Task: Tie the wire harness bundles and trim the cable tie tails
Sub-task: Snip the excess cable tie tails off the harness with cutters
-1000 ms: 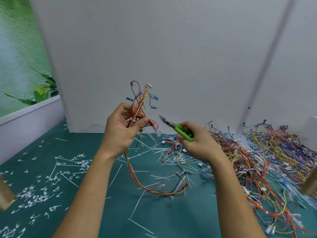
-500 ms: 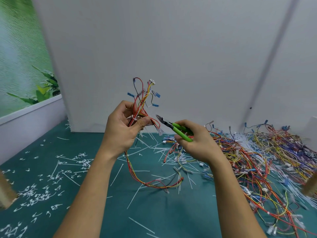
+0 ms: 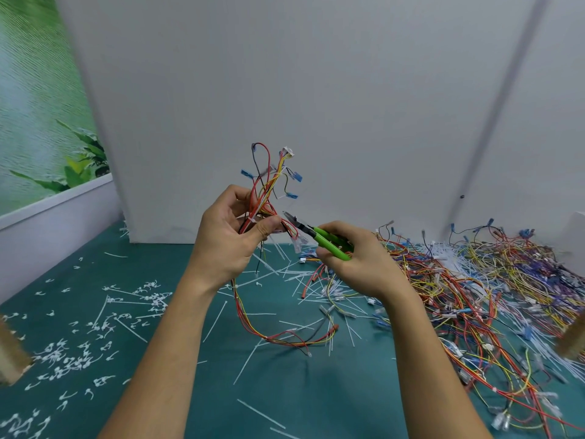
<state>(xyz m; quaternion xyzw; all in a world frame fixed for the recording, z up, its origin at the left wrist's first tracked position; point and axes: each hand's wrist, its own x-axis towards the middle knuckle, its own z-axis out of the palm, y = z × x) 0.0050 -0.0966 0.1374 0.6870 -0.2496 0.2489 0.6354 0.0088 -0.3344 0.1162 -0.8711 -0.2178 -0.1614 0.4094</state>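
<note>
While gripping the harness [image 3: 269,185] upright above the counter [image 3: 285,391] in the left hand [image 3: 228,239], thumb pressed beside the white tie [image 3: 252,220], brings the green cutters [image 3: 319,236], clenched in the right hand [image 3: 357,264], closer than a second ago, tips almost at the bundle. Suggests a finished tie and a tail trim next. Leaves a heap [image 3: 474,280] of loose harnesses waiting rightward.

Light: bright, soft and even; the plain white wall panel [image 3: 316,90] reads matte.
Shadows: one faint, soft-edged dark patch on the teal table mat [image 3: 285,391] between the forearms.
Sharp: left hand [image 3: 228,245], right hand [image 3: 364,270], and the red-and-yellow wire bundle [image 3: 266,191] and green-handled steel cutters [image 3: 329,245] they hold.
Blur: tangled multicoloured wire pile [image 3: 522,312] smears toward the right edge; tan shapes [image 3: 9,353] at both side edges are unfocused.
Distortion: wide-angle; panel edges splay outward toward the top.
</note>
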